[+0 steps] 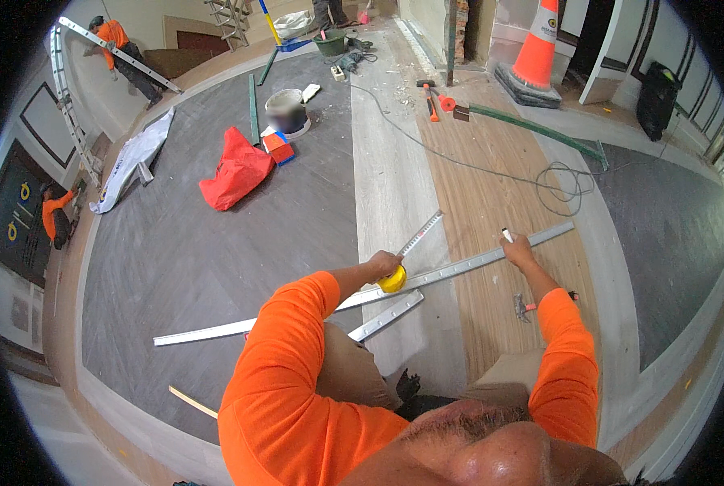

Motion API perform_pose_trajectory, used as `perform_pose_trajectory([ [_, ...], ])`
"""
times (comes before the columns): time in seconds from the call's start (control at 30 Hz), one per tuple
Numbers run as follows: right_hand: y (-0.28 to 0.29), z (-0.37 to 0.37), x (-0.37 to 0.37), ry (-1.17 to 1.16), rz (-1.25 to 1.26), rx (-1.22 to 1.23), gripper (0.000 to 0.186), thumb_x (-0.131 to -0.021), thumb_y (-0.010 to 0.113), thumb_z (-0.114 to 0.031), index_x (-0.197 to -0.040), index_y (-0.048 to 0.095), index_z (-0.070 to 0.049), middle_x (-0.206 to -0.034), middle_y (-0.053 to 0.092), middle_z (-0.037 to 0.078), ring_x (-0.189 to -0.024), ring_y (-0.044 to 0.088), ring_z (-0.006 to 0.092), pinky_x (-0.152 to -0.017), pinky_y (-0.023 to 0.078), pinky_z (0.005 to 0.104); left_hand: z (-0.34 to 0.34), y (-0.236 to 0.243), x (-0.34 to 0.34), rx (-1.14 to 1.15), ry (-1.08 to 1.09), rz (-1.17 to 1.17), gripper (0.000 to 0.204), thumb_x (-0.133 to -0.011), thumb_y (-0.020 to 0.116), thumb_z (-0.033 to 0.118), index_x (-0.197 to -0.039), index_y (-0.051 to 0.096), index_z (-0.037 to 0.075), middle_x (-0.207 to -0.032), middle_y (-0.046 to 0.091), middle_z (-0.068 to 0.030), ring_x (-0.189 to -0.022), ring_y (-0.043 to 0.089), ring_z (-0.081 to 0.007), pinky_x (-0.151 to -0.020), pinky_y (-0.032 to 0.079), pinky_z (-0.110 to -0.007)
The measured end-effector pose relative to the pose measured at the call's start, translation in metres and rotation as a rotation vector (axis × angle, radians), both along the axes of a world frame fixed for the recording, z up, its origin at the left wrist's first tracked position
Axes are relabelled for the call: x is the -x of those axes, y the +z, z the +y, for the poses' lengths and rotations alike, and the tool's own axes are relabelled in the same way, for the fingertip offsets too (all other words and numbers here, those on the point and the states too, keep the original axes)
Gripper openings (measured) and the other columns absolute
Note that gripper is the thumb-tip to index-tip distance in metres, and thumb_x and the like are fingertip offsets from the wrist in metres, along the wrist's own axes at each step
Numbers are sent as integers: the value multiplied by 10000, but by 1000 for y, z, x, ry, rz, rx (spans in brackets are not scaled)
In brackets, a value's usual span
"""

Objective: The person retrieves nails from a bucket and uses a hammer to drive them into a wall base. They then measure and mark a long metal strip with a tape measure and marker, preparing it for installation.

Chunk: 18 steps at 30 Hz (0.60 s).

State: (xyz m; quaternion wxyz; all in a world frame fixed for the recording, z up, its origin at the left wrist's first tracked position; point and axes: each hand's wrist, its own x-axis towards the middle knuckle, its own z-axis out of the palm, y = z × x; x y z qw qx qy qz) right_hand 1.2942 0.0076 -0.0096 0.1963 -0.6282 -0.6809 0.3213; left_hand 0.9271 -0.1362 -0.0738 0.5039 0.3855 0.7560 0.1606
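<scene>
My left hand (pixel 384 264) is closed around a yellow tape measure (pixel 392 281), its short length of blade (pixel 422 232) pointing up and to the right over the floor. In my right hand (pixel 520 249) is a white pen or marker (pixel 507 235), pinched upright between the fingers. That hand is at a long silver metal bar (pixel 467 265), which lies slantwise across the grey and wood-look floor; whether it touches the bar I cannot tell. The tape case overlaps the bar in view. A shorter perforated metal strip (pixel 388 316) lies nearer my knees, and a claw hammer (pixel 525 307) rests by my right forearm.
A thin grey cable (pixel 475 165) loops across the floor ahead. Beyond it are a mallet (pixel 429 100), a green metal bar (pixel 532 130) and an orange cone (pixel 535 44). Left lie a red bag (pixel 237 172) and bucket (pixel 286 113). Two people in orange work near a ladder (pixel 72 105).
</scene>
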Motion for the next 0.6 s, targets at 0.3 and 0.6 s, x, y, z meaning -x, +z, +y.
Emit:
perform_pose_trajectory([
  [0.3,28,-18,32,154,-210,-52,575,-852,597,-548,-914,697,15,-865,689,218,-842,663,365,-760,489,444,1,-11,52,-69,-10,155,539,-938,534,497,-989,709,-9,-914,694,-176,-797,667,-292,-709,526,-435],
  [0.6,52,-34,62,277,-297,47,523,-870,568,-501,-830,686,6,-835,672,225,-819,657,364,-749,486,455,-58,-41,118,-114,298,-80,496,-966,520,450,-956,706,-9,-817,671,-120,-688,639,-232,-658,515,-400],
])
